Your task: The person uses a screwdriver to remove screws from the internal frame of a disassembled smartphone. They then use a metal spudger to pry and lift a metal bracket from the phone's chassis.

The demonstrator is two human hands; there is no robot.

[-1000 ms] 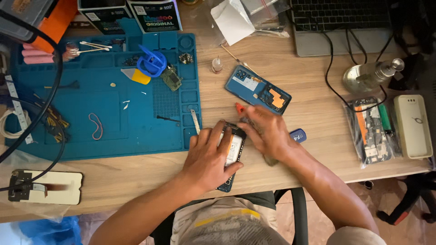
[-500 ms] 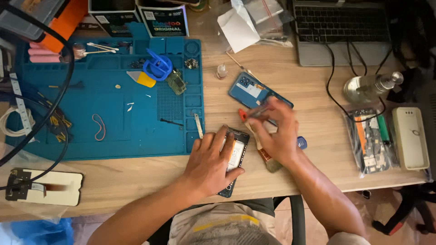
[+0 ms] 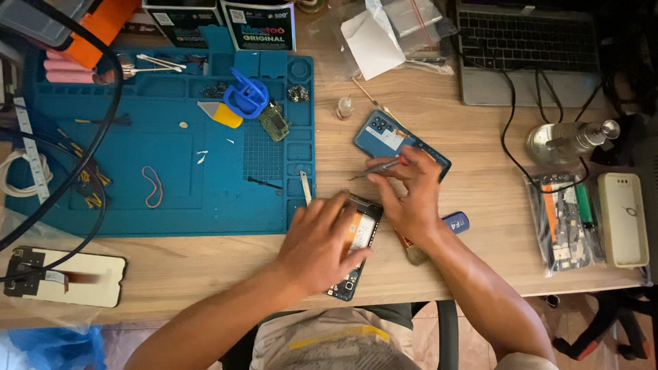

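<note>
**Steadying an opened phone on a wooden workbench**

Looking down from the head view, the left hand (image 3: pixel 319 240) lay flat over the opened black smartphone with its exposed orange-and-silver interior (image 3: pixel 356 243), fingers spread and pressing it against the pale wooden table (image 3: pixel 425 116) just beside the blue silicone repair mat (image 3: pixel 171 185). The right hand (image 3: pixel 408 195) had its fingers pinched around thin metal tweezers (image 3: pixel 373 168), tips pointing left, above the phone's upper end. Just behind that hand lay a blue detached phone back cover with a camera cluster (image 3: pixel 384 137). A small brush with brown bristles (image 3: pixel 411 252) and a blue cylindrical cap (image 3: pixel 458 222) rested near the right wrist. A grey laptop (image 3: pixel 528 48) stood at the far edge, and a detached white display panel (image 3: pixel 65 277) lay at the near left.
</note>
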